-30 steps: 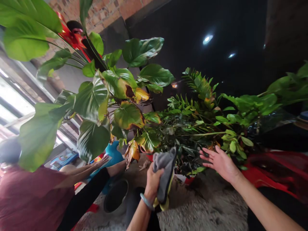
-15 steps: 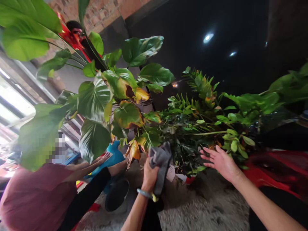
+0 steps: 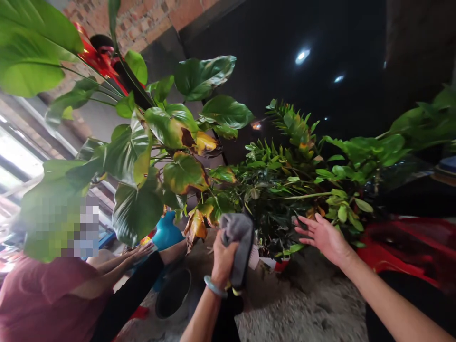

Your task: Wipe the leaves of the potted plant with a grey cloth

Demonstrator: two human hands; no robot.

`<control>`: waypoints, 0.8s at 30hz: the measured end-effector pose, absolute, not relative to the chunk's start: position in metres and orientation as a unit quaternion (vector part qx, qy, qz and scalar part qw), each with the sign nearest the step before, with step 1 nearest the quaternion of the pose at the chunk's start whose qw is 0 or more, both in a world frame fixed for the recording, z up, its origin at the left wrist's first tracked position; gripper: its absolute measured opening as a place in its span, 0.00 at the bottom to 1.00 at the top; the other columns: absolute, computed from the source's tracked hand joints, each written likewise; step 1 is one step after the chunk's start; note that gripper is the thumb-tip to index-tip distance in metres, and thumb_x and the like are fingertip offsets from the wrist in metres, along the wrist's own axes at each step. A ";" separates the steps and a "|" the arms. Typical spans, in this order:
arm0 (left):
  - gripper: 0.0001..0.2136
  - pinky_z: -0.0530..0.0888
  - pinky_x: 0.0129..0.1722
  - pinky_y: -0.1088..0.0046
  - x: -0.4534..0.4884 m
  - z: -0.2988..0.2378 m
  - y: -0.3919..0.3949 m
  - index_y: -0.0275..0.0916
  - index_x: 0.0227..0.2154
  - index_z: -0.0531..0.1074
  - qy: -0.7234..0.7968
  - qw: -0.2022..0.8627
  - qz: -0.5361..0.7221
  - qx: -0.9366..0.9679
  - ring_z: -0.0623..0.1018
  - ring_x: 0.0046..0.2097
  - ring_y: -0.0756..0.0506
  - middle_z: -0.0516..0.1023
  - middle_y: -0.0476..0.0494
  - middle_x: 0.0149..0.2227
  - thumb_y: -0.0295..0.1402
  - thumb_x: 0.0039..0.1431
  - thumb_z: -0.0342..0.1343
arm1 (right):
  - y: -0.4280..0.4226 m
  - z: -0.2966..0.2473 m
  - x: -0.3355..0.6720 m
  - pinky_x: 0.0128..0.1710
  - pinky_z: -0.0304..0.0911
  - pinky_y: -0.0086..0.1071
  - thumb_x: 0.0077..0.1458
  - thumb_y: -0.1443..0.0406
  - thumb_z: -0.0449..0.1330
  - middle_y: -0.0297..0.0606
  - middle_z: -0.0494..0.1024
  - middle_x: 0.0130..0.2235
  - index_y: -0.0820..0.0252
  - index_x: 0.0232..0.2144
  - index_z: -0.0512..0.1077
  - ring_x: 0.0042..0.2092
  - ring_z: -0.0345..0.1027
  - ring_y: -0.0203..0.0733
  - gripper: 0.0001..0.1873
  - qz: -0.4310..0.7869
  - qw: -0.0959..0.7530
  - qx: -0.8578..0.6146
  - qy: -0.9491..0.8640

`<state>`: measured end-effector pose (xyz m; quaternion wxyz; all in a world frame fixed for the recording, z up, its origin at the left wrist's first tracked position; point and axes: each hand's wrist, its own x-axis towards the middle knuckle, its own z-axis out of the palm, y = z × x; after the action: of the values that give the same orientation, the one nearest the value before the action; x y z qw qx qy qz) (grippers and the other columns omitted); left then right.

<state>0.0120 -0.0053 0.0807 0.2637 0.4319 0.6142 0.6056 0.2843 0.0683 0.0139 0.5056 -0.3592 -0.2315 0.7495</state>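
Note:
My left hand [image 3: 223,259] grips a grey cloth [image 3: 238,240] with a yellow edge, held up just under the leaves of a dark green potted plant [image 3: 281,190]. A bracelet sits on that wrist. My right hand [image 3: 326,237] is spread open with fingers apart, palm toward the same plant's right side, close to its small leaves. A large-leaved plant [image 3: 142,152] with yellowing, brown-edged leaves [image 3: 195,225] hangs just left of the cloth.
A person in a dark red top [image 3: 46,299] sits at the lower left, arms reaching toward a blue object [image 3: 166,232]. A black pot [image 3: 174,292] stands on the rough grey floor [image 3: 295,308]. Red furniture [image 3: 409,247] is at right. Brick wall [image 3: 149,19] behind.
My left hand with the cloth has shifted slightly left and up toward the leaves. My right hand stays open by the plant. The view has tilted a little.

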 end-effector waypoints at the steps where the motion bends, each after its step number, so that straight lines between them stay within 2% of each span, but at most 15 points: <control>1: 0.13 0.71 0.34 0.70 0.017 0.071 -0.014 0.40 0.27 0.72 0.608 0.303 0.585 0.444 0.73 0.30 0.46 0.75 0.50 0.26 0.30 0.32 0.60 | 0.068 0.013 0.285 0.36 0.72 0.39 0.62 0.53 0.50 0.50 0.82 0.49 0.59 0.42 0.77 0.46 0.76 0.51 0.21 0.748 0.508 -0.360 -0.232; 3: 0.11 0.69 0.30 0.73 0.022 0.066 -0.028 0.40 0.24 0.71 0.590 0.352 0.574 0.445 0.71 0.28 0.48 0.73 0.52 0.23 0.30 0.31 0.61 | 0.068 0.013 0.287 0.37 0.72 0.38 0.62 0.54 0.50 0.51 0.82 0.48 0.60 0.42 0.78 0.46 0.76 0.50 0.21 0.746 0.510 -0.359 -0.232; 5: 0.12 0.69 0.28 0.75 0.018 0.081 -0.030 0.40 0.24 0.70 0.575 0.349 0.608 0.422 0.71 0.27 0.49 0.73 0.54 0.22 0.31 0.31 0.64 | 0.069 0.012 0.288 0.38 0.71 0.38 0.61 0.53 0.51 0.51 0.82 0.48 0.60 0.41 0.78 0.47 0.76 0.51 0.21 0.749 0.509 -0.355 -0.234; 9: 0.16 0.71 0.31 0.74 0.000 0.129 -0.002 0.40 0.28 0.71 0.563 0.243 0.718 0.329 0.73 0.28 0.49 0.75 0.54 0.24 0.34 0.29 0.65 | 0.070 0.012 0.289 0.39 0.71 0.39 0.62 0.54 0.50 0.49 0.83 0.47 0.59 0.40 0.79 0.49 0.76 0.51 0.21 0.748 0.511 -0.353 -0.232; 12: 0.15 0.70 0.29 0.74 0.001 0.131 0.008 0.40 0.26 0.71 0.588 0.209 0.724 0.295 0.72 0.27 0.50 0.74 0.55 0.23 0.34 0.29 0.64 | 0.070 0.014 0.287 0.38 0.72 0.39 0.63 0.54 0.49 0.48 0.83 0.47 0.58 0.41 0.79 0.48 0.77 0.50 0.21 0.747 0.512 -0.355 -0.232; 16: 0.11 0.68 0.27 0.73 0.027 0.087 -0.016 0.39 0.22 0.72 0.637 0.334 0.594 0.361 0.70 0.26 0.49 0.74 0.52 0.22 0.31 0.28 0.61 | 0.068 0.017 0.284 0.36 0.72 0.37 0.63 0.56 0.50 0.47 0.83 0.47 0.58 0.40 0.78 0.46 0.77 0.49 0.20 0.749 0.502 -0.364 -0.232; 19: 0.10 0.68 0.27 0.74 0.041 0.077 -0.034 0.38 0.21 0.72 0.594 0.433 0.535 0.417 0.69 0.26 0.49 0.72 0.53 0.21 0.29 0.29 0.63 | 0.068 0.017 0.285 0.36 0.72 0.38 0.62 0.56 0.51 0.48 0.83 0.46 0.58 0.39 0.79 0.46 0.77 0.50 0.19 0.748 0.502 -0.370 -0.227; 21: 0.12 0.69 0.29 0.74 0.043 0.093 -0.031 0.39 0.24 0.71 0.551 0.449 0.559 0.427 0.71 0.27 0.49 0.72 0.53 0.23 0.31 0.31 0.65 | 0.068 0.015 0.286 0.39 0.72 0.41 0.61 0.55 0.53 0.50 0.83 0.47 0.59 0.40 0.79 0.49 0.76 0.52 0.19 0.748 0.508 -0.362 -0.228; 24: 0.17 0.72 0.35 0.71 0.040 0.128 -0.008 0.40 0.31 0.72 0.508 0.400 0.640 0.416 0.75 0.33 0.46 0.77 0.51 0.30 0.35 0.34 0.67 | 0.070 0.012 0.288 0.43 0.71 0.44 0.58 0.54 0.56 0.52 0.82 0.48 0.60 0.42 0.78 0.51 0.74 0.55 0.19 0.751 0.516 -0.339 -0.234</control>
<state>0.0404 -0.0081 0.1277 0.4002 0.4157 0.5080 0.6395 0.2883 0.0695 0.0117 0.5160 -0.3390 -0.2342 0.7510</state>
